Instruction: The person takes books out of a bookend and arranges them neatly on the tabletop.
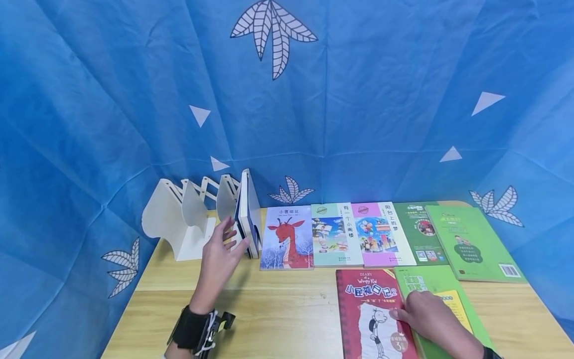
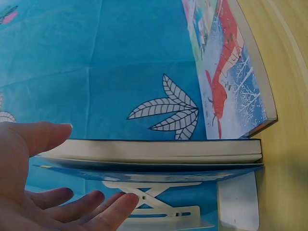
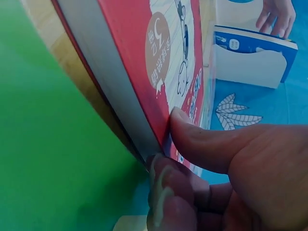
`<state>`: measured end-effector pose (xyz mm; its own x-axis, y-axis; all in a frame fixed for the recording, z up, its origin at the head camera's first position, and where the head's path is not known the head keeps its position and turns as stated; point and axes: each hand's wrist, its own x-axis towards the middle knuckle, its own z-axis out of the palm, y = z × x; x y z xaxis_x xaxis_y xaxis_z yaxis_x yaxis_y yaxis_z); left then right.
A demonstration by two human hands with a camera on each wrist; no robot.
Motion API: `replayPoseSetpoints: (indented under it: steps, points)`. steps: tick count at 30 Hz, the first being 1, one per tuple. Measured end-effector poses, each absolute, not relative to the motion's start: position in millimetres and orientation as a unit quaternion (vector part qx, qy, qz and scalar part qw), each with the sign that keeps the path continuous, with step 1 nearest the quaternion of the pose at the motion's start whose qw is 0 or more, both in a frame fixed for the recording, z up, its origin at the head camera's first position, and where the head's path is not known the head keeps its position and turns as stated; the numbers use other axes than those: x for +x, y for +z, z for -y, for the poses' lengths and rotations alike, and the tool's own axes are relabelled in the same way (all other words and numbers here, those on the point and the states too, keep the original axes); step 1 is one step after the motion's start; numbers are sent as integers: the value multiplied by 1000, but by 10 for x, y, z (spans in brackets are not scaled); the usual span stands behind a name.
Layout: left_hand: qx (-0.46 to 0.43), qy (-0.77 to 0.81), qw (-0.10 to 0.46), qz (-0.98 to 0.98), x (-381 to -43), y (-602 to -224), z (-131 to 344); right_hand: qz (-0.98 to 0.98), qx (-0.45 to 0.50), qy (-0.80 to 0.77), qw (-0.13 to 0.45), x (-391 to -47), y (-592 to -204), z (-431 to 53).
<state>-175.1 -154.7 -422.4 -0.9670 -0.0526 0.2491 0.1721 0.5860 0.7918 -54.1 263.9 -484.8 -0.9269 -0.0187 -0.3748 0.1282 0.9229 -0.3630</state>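
Observation:
My left hand [image 1: 222, 252] is beside the upright books [image 1: 248, 214] at the right end of a white expandable bookend [image 1: 179, 224]. In the left wrist view its thumb and extended fingers [image 2: 115, 211] lie on opposite sides of the books [image 2: 154, 153], with space between. My right hand [image 1: 432, 316] pinches the right edge of a red Diary of a Wimpy Kid book [image 1: 354, 309]. Its thumb is on the cover and its curled fingers are at the edge in the right wrist view. A green book [image 1: 421, 281] lies partly beneath that hand.
Along the back of the wooden table [image 1: 278, 309] lie a deer-cover book [image 1: 287, 239], a pale green book [image 1: 336, 234], a pink book [image 1: 381, 234] and two green books, one bright [image 1: 475, 244], one dark [image 1: 419, 234]. A blue patterned cloth [image 1: 358, 99] hangs behind.

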Motion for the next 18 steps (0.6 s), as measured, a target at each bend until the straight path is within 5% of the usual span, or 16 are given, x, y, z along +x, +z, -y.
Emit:
replayPoseSetpoints:
  steps: [18]
  points:
    - [-26,-420,109,900,-2006,-4389,1375,-969,51,-200,137,-518,-4697,-2631]
